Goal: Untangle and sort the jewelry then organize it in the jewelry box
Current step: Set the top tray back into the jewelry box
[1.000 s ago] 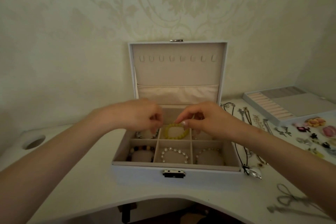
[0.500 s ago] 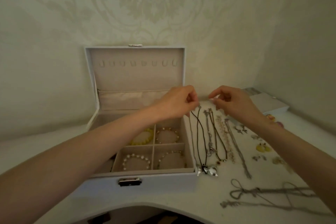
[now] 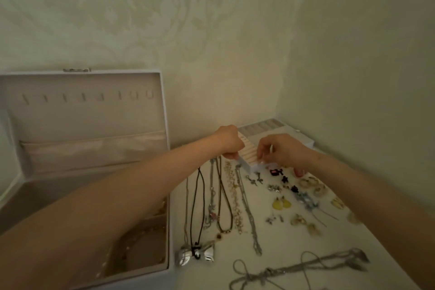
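**Wallpapered corner: ring tray gripped by both hands**

Pale patterned wallpaper point(image 3: 211, 30) is seen behind a white desk point(image 3: 289, 242) set into a corner. At the far end of the desk, close to that corner, a white ring tray point(image 3: 250, 153) with beige rolled slots is held at its near edge by both hands. The left hand point(image 3: 229, 141) is curled over the tray's near left corner, its fingers point(image 3: 231, 155) bent down around the edge. The right hand point(image 3: 282, 150) is closed on the near edge further right, with the fingertips point(image 3: 260, 157) pinched on the rim. Whether the tray is lifted off the desk cannot be told.

An open jewelry box point(image 3: 168, 231) is placed at the left of the desk, with its lid point(image 3: 94, 113) raised upright and a row of small hooks lined along the top. Its compartments are largely hidden by the left forearm, and what lies inside is blurred.

Between the box and the tray, necklaces are laid out side by side in straight lines: a black cord point(image 3: 200, 195) ending in a silver bow pendant point(image 3: 196, 254), a pale beaded chain point(image 3: 233, 195) and a silver chain point(image 3: 247, 207). To their right, small pieces are scattered, among them yellow earrings point(image 3: 281, 203) and black clips point(image 3: 276, 172). A grey knotted cord point(image 3: 306, 271) is stretched across the near edge.
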A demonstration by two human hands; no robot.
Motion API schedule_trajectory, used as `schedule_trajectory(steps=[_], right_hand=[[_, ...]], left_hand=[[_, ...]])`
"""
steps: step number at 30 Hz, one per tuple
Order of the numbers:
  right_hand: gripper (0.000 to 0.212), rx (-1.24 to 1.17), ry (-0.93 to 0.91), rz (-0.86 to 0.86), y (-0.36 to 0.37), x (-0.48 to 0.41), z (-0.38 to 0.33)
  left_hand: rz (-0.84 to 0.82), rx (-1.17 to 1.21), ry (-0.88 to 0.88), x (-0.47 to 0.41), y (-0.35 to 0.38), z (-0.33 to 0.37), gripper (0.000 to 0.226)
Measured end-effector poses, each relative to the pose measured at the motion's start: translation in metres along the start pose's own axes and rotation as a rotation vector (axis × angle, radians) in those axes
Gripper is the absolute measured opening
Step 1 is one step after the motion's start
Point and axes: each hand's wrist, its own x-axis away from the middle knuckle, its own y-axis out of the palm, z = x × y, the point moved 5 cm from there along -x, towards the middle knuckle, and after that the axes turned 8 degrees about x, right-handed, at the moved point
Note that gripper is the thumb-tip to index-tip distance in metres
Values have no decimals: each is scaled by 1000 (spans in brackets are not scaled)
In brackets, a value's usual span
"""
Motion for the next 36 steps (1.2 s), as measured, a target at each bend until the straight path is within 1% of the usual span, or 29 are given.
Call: schedule_trajectory(steps=[4, 7, 9, 11, 12, 14, 16, 18, 20, 23, 24, 26, 28, 29, 31, 32, 33, 36], right_hand=[[15, 84, -110, -45, 1, -4, -4], [13, 161, -163, -51, 4, -6, -6], [13, 190, -198, -24, 7, -7, -6], [19, 206, -211, -2, 9, -5, -5], [22, 196, -199, 16, 7, -4, -3], [21, 139, -170, 57, -1, -1, -1], [19, 103, -167, 91, -8, 2, -1], [19, 93, -171, 114, -11, 3, 0], [22, 64, -156, 136, -13, 3, 4], [32, -93, -132, 201, -20, 7, 5], [32, -151, -131, 230, -25, 9, 4], [23, -255, -116, 298, -36, 14, 3], [13, -310, -49, 429, -50, 19, 7], [10, -276, 6, 517, -59, 22, 10], [5, -127, 143, 650, -74, 26, 17], [6, -68, 206, 683, -80, 27, 21], [10, -39, 262, 695, -84, 29, 25], [27, -89, 413, 636, -90, 36, 32]], left_hand=[[41, -115, -59, -14, 0, -5, 26], [43, -57, -111, -19, 3, -11, 24], [44, 10, -135, -21, 5, -13, 18], [45, 84, -156, -22, 6, -14, 9], [45, 133, -171, -21, 7, -14, 7], [19, 258, -216, -17, 9, -14, 13], [-30, 450, -271, -12, 15, -13, 21], [-44, 673, -313, -10, 19, -13, 29], [-21, 871, -309, -9, 19, -10, 24], [78, 1011, -228, -6, 10, -2, 12], [104, 1022, -201, -5, 6, 0, 11], [120, 1028, -156, 2, 0, 5, 14], [128, 1010, -114, 11, -9, 8, 22], [132, 993, -93, 17, -15, 9, 24], [149, 949, -50, 31, -31, 10, 23], [161, 916, -28, 39, -40, 9, 22], [171, 871, -6, 48, -49, 8, 19], [173, 733, 26, 78, -70, -2, 15]])
